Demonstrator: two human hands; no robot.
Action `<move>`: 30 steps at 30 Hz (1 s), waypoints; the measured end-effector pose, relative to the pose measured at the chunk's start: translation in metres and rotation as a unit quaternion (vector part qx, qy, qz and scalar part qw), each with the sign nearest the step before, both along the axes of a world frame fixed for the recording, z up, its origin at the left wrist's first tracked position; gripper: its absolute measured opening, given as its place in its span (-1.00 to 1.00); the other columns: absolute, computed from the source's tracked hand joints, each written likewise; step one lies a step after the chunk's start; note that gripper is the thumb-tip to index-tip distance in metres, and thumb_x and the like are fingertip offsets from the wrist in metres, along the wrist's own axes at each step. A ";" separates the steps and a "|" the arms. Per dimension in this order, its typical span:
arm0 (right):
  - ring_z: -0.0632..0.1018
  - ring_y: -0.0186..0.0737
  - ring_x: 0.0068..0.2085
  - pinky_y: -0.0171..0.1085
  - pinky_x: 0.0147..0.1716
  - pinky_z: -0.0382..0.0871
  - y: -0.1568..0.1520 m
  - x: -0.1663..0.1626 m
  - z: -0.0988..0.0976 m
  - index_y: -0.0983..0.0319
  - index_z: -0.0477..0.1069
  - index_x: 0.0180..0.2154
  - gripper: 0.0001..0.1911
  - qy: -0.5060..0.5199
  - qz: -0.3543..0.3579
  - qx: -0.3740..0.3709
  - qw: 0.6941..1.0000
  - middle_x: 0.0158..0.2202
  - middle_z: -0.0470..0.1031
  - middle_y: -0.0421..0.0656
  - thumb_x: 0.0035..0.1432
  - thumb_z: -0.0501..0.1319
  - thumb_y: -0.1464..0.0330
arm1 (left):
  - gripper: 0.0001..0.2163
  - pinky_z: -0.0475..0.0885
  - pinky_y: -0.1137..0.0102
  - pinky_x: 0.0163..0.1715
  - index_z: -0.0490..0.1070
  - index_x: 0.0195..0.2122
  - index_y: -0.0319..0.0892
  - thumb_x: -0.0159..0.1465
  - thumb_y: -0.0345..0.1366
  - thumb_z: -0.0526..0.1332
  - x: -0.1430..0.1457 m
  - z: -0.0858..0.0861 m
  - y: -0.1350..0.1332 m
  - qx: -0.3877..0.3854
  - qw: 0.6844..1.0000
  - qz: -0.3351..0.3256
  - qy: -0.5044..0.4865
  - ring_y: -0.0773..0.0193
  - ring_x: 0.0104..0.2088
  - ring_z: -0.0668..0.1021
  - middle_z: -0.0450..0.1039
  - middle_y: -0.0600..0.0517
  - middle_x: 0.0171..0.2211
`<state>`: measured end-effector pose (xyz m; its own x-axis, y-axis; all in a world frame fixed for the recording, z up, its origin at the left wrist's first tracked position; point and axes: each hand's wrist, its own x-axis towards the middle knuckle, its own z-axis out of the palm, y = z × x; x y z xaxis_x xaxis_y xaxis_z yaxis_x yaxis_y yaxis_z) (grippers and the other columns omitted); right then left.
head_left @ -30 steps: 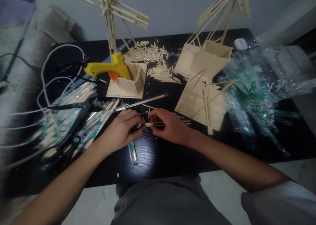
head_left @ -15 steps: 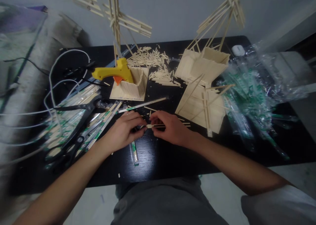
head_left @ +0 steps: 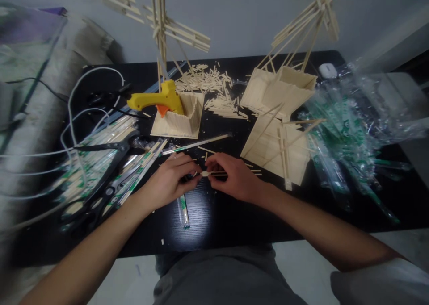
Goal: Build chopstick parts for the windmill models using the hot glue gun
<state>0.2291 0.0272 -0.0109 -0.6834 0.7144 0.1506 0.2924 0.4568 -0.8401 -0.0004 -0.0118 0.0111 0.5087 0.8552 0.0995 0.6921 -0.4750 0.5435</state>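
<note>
Low over the middle of the black table, my left hand and my right hand face each other, both closed in a pinch. Between their fingertips lies a small pale wooden piece. Thin wooden sticks run from it under my right hand and out past the knuckles. What my left fingers cover is partly hidden. A wrapped pair of chopsticks lies just below my left hand, and another wrapped pair lies above it.
A yellow glue gun rests in a stick-built box. Black scissors lie on wrapped chopsticks at left. A second stick model, a flat stick panel and plastic wrappers fill the right. Short cut sticks are heaped behind.
The view has shifted slightly, so everything sits a little further right and lower. Both hands keep their pinch around the small wooden piece.
</note>
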 end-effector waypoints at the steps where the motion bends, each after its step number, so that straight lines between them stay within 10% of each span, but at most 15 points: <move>1: 0.55 -0.30 -0.23 -0.28 -0.17 0.46 0.000 0.000 0.000 0.22 0.38 -0.10 -0.72 -0.001 -0.001 -0.002 1.000 -0.22 0.54 -0.18 0.14 0.25 0.55 | -0.87 0.33 0.41 -0.15 0.52 -0.17 -0.13 0.38 -0.23 0.21 0.000 -0.001 0.000 -0.003 1.000 0.002 0.000 0.37 -0.21 0.50 0.51 0.07 -0.27; 30: 0.53 -0.29 -0.24 -0.29 -0.19 0.45 -0.001 -0.001 -0.001 0.21 0.39 -0.14 -0.75 0.001 -0.009 0.013 1.000 -0.23 0.51 -0.18 0.13 0.26 0.53 | -0.90 0.31 0.44 -0.20 0.51 -0.23 -0.14 0.35 -0.26 0.24 0.000 0.000 0.000 -0.027 0.999 0.013 -0.020 0.40 -0.29 0.48 0.47 0.11 -0.38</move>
